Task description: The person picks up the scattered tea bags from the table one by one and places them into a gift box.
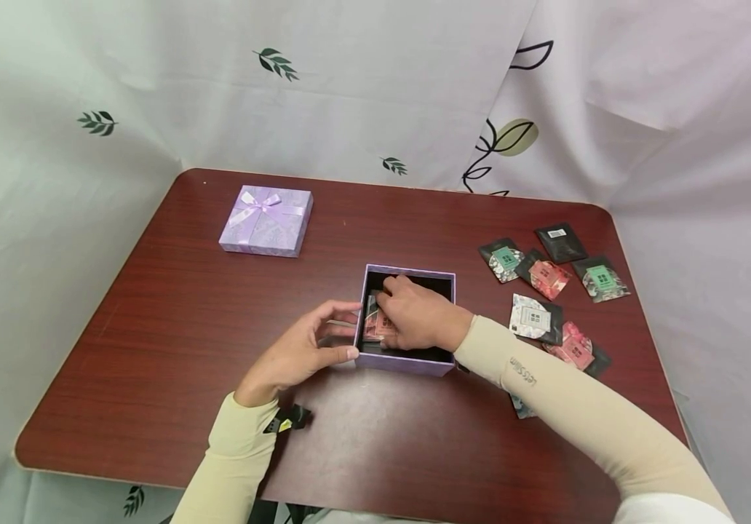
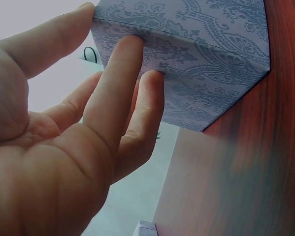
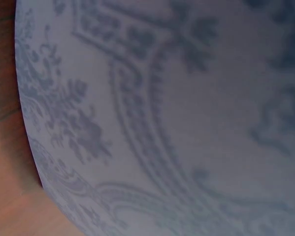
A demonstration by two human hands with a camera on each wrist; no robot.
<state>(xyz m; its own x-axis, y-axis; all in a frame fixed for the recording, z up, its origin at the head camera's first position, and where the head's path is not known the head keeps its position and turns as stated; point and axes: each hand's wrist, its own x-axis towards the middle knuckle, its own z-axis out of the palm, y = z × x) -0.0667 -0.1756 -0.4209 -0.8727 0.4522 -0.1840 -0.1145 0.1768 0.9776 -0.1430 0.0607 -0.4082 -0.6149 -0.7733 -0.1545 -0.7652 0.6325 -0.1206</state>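
A purple patterned box with a black inside stands uncovered near the middle of the table. My right hand reaches down into it, thumb and fingers gripping a dark sachet with a red label at the left side of the box; part of the sachet is hidden under the hand. My left hand is at the box's left wall, fingers fairly straight. In the left wrist view, its fingertips touch the patterned side wall. The right wrist view holds only the box's outer wall, close up.
A lilac lid with a ribbon bow lies at the back left. Several sachets are spread at the right, among them a plain black one, a green-labelled one and a white-labelled one. One sachet is partly under the right forearm.
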